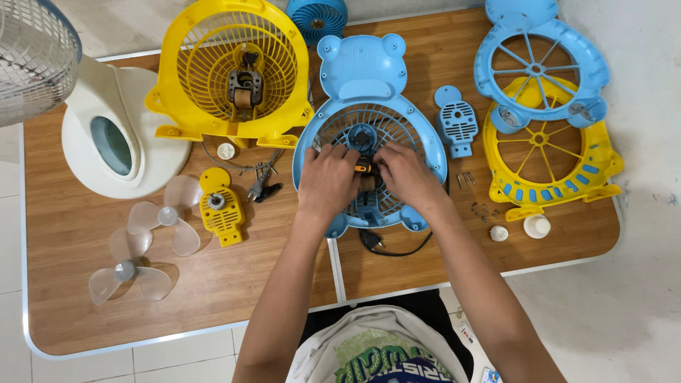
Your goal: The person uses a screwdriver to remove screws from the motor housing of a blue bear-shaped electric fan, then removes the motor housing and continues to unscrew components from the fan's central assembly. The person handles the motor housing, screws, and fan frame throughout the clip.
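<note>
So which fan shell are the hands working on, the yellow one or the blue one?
The blue bear-shaped fan shell in the middle. Both the left hand and right hand rest on its grille; the yellow shell sits untouched.

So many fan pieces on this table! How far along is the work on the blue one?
Looks mid-way, I'd guess. Done: the blue front grille and blue motor cover lie off to the side, screws loose beside them. In hand: the left hand and right hand work an orange-handled tool at the blue rear housing. Left: clear fan blades lie unmounted.
</note>
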